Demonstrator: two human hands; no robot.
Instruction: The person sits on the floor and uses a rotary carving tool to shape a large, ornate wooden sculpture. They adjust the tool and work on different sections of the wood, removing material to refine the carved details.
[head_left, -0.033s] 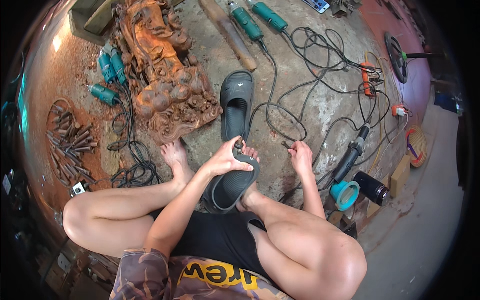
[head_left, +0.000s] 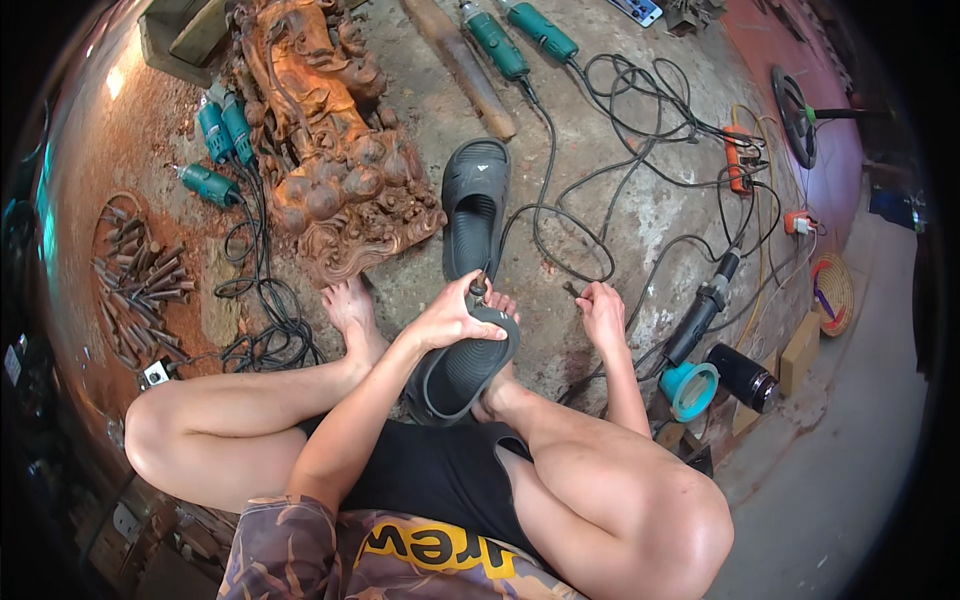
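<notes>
My left hand [head_left: 450,318] is closed over the end of a dark grey slip-on sandal [head_left: 458,372], which lies tilted against my right foot. A small dark metal piece with a narrow tip [head_left: 478,284] sticks up by the thumb and fingers of that hand; what it belongs to is hidden. Lower and to the right, my right hand [head_left: 601,312] pinches a small dark flat piece [head_left: 571,289] just above the concrete floor. The other sandal [head_left: 474,210] rests on the floor ahead of my left hand.
A carved reddish wood sculpture [head_left: 335,160] lies at the left. Green rotary tools [head_left: 497,45] with tangled black cables [head_left: 640,120] surround the spot. Wooden-handled chisels [head_left: 140,285] fill a round basket. On the right are a black power tool [head_left: 700,308], a turquoise ring [head_left: 689,390] and a black flask [head_left: 742,376].
</notes>
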